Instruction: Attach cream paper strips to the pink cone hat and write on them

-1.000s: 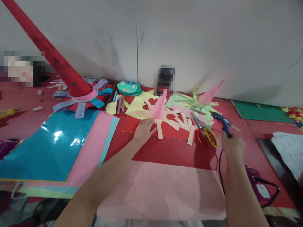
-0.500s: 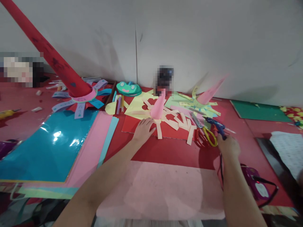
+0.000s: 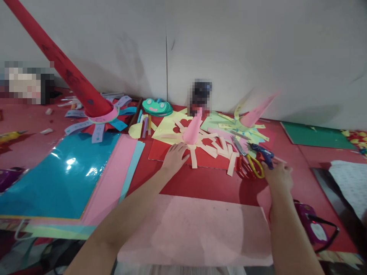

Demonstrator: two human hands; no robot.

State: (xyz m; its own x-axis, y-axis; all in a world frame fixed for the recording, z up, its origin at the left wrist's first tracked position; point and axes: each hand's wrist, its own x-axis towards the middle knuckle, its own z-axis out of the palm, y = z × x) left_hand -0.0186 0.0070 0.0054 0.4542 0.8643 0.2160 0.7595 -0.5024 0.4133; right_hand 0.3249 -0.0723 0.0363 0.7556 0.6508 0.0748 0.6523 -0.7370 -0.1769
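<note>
My left hand point(image 3: 174, 157) lies flat with its fingers stretched over the pale paper strips at the foot of a pink paper cone point(image 3: 192, 131). The cone stands upright on red and yellow sheets. Over to the right, a dark blue glue gun point(image 3: 262, 152) rests on the table beside yellow-handled scissors point(image 3: 254, 166) and red-handled scissors point(image 3: 243, 168). My right hand point(image 3: 277, 176) is at the gun's handle end, fingers loosened and extended to the right. Whether its thumb still touches the handle, I cannot tell. Loose cream paper strips point(image 3: 225, 147) lie between my hands.
At the left, a tall red cone point(image 3: 69, 72) with paper strips leans above a blue plastic-covered pack point(image 3: 65, 175). Green frog cutouts point(image 3: 157, 107) and markers point(image 3: 145, 126) lie behind. Another pink cone point(image 3: 258, 112) stands at the back right. A purple device point(image 3: 311, 221) with a cord sits by my right forearm.
My right hand's fingers have loosened from the glue gun's handle and spread to the right, while the gun stays down. My left hand has stayed on the strips. The view has shifted slightly.
</note>
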